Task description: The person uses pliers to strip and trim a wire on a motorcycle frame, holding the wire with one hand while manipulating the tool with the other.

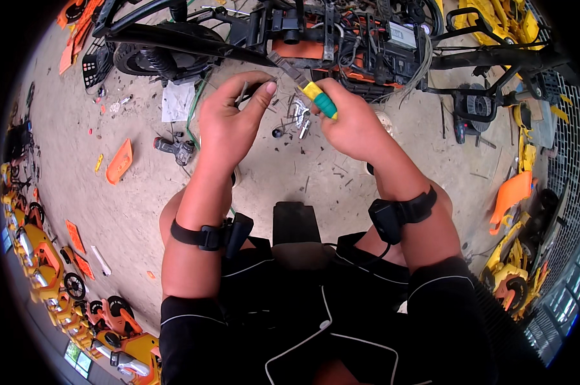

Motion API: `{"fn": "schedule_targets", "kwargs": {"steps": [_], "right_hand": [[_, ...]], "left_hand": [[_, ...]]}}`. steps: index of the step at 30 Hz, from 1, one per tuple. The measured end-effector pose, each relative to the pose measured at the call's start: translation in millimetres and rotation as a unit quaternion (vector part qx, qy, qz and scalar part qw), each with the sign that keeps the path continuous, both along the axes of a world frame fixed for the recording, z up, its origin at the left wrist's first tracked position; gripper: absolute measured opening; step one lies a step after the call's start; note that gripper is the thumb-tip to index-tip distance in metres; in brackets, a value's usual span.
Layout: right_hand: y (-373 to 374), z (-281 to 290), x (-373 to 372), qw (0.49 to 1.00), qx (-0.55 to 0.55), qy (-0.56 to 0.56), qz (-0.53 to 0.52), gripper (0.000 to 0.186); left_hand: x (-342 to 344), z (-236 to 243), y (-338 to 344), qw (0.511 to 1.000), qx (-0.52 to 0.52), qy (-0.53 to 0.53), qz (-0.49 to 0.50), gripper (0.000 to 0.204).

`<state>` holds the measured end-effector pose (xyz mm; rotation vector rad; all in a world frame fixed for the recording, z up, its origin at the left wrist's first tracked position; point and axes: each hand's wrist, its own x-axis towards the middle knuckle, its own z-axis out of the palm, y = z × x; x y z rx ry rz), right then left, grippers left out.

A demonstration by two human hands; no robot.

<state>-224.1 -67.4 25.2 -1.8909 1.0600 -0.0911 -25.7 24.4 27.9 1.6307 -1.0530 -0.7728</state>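
My right hand is closed round the yellow and green handle of a hand tool. Its broad, flat grey blade points up and left, toward a black frame tube of a partly stripped vehicle. My left hand is just left of the blade tip, thumb and forefinger curled toward each other. A thin greyish sliver shows near those fingers; what exactly they pinch is too small to tell. Beneath and between my hands, a small heap of silvery metal parts lies on the concrete floor, beside a dark ring-shaped piece.
Left of me lie a cordless power tool, an orange panel and a white sheet. A drill stands at the right. Yellow and orange vehicle parts line the right side; several yellow-orange vehicles line the left.
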Motion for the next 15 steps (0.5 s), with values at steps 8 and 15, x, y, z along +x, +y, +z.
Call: {"fn": "schedule_targets", "kwargs": {"steps": [8, 15], "right_hand": [[6.7, 3.8, 2.0, 0.998, 0.059, -0.025, 0.000, 0.054], [9.6, 1.8, 2.5, 0.997, 0.039, -0.071, -0.018, 0.055]], "left_hand": [[-5.4, -4.4, -2.5, 0.999, 0.012, 0.026, 0.016, 0.020], [-6.4, -0.2, -2.8, 0.999, 0.021, 0.022, 0.029, 0.021]]}}
